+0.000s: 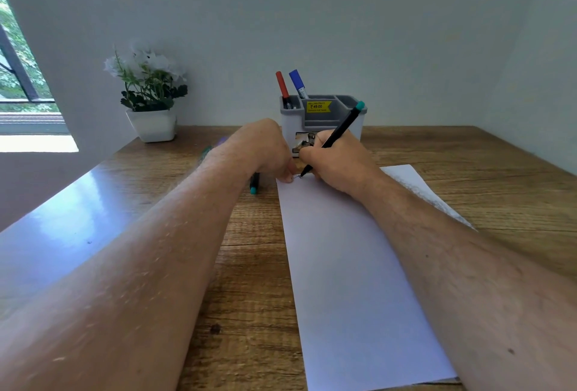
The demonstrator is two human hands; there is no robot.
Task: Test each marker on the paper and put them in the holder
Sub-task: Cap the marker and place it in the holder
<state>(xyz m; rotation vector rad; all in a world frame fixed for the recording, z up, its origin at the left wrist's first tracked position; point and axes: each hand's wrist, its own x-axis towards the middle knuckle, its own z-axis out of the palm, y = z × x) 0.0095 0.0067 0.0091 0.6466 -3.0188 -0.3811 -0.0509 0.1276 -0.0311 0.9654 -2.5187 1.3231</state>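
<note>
My right hand (335, 164) grips a thin black marker (338, 132) with a teal end, its tip touching the far end of the white paper (352, 265) beside a small mark. My left hand (265, 150) rests curled at the paper's far left corner, fingertips on the sheet, with a black cap with a teal tip (254, 184) poking out below it. Behind the hands stands the grey and white holder (324, 115), with a red marker (282, 86) and a blue marker (298, 82) upright in its left compartments. More markers (215, 145) lie partly hidden behind my left wrist.
A white pot of white flowers (150, 93) stands at the back left of the wooden table (249, 265). The wall runs close behind the holder. A window lies to the far left.
</note>
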